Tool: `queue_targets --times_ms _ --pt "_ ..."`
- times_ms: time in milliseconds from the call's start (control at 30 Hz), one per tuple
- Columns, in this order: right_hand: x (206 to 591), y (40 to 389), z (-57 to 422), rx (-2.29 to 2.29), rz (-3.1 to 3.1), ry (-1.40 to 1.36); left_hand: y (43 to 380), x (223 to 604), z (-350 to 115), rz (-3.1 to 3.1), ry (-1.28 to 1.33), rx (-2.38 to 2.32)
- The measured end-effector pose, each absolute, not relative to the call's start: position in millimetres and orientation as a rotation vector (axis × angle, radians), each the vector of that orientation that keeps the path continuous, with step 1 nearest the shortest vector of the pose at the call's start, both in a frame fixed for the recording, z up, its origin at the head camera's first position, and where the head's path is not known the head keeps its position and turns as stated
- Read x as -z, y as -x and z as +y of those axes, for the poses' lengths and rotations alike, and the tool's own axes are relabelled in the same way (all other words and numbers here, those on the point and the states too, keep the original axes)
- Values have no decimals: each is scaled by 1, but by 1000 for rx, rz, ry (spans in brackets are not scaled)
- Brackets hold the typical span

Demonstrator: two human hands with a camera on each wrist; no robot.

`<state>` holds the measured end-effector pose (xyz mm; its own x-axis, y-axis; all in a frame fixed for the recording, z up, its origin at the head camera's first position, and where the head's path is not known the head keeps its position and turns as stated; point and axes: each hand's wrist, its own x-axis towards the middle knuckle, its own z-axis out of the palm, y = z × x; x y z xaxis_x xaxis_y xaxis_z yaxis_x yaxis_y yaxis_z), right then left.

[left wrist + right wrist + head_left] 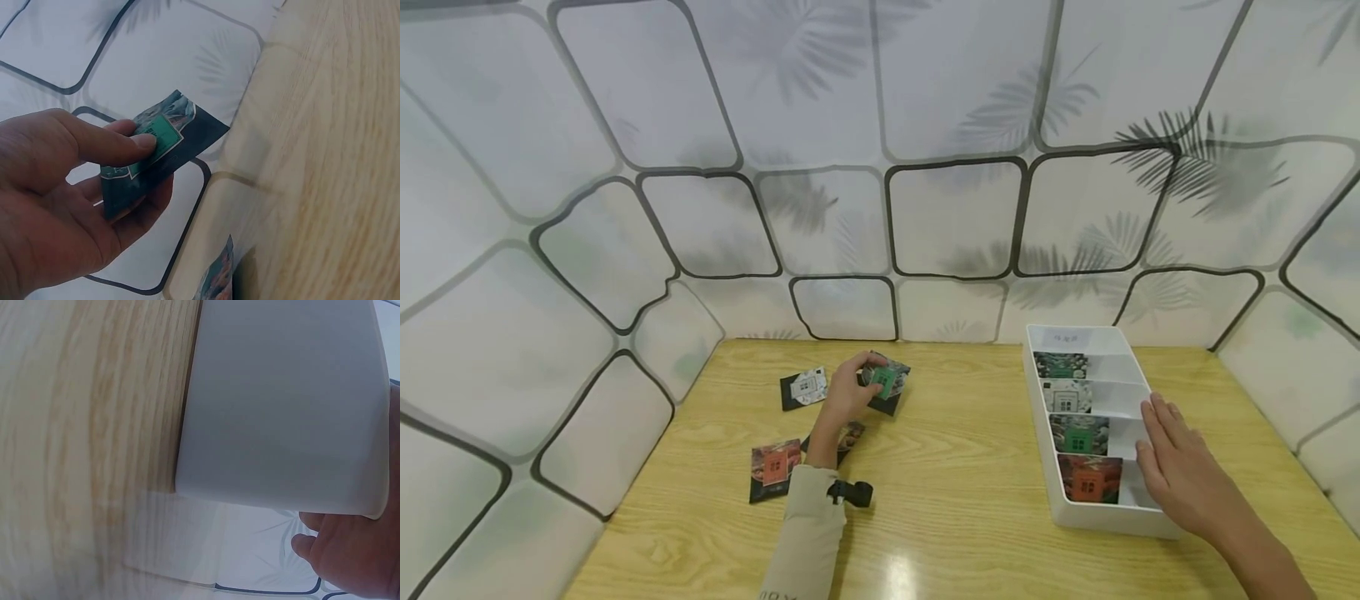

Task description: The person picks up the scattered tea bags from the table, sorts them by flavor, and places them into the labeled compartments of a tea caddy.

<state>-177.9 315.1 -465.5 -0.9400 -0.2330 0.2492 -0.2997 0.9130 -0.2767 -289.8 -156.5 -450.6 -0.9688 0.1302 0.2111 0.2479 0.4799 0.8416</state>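
My left hand [848,390] pinches a dark sachet with a green label [886,380] between thumb and fingers. In the left wrist view the thumb lies flat over the green label of this sachet [164,139], and the other fingers support it from behind. At the right, my right hand [1187,471] rests along the right rim of a white divided box [1041,479], its fingers extended. Seen from the right wrist, the box's plain outer wall [284,406] fills the middle, with part of the hand beside its edge.
Left on the wooden table [955,500] lie a white-label sachet [805,387], a red-label sachet [775,468] and another sachet [852,437] partly behind the left forearm. Box compartments hold a red-label sachet [1090,481], a white one [1067,397] and two green ones. Patterned cloth walls surround the table.
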Motion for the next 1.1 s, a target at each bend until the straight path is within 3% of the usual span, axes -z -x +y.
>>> queue_targets --times_ms 1100 --pt "466 179 317 -496 -2856 -422 267 412 -101 -2457 684 1591"
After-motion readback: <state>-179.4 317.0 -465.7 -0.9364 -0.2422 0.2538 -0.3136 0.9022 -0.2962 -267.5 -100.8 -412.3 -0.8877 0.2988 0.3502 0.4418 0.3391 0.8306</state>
